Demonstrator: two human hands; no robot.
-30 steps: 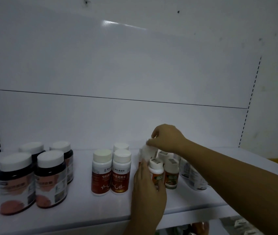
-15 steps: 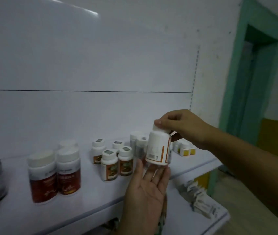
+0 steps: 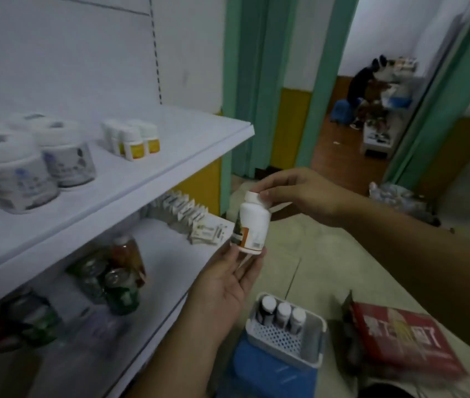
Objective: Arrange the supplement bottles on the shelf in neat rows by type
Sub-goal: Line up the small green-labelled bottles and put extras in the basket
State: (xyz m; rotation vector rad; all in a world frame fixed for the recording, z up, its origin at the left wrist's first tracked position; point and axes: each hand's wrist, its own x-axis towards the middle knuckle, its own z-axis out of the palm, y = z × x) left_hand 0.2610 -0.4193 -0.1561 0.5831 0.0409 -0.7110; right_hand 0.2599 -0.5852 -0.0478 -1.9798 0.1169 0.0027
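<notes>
Down low, a white basket point(image 3: 274, 337) with three little bottles point(image 3: 283, 313) sits on a blue box point(image 3: 271, 377). A red box point(image 3: 400, 340) lies next to it on the pale floor point(image 3: 314, 254). Above them, the white bottle point(image 3: 252, 225) is in the air, off the end of the white shelf point(image 3: 188, 133). The right hand point(image 3: 302, 193) pinches its cap. The left hand point(image 3: 228, 282) lies flat under its bottom. Farther back is a green doorway point(image 3: 321, 81). Half a second ago the bottle was over the shelf, held the same way.

We see a red box point(image 3: 400, 340) lying beside a white basket point(image 3: 277, 337) set on a blue stool point(image 3: 268, 374); past the green door frame point(image 3: 320, 81), perhaps a seated person point(image 3: 361, 81).
</notes>
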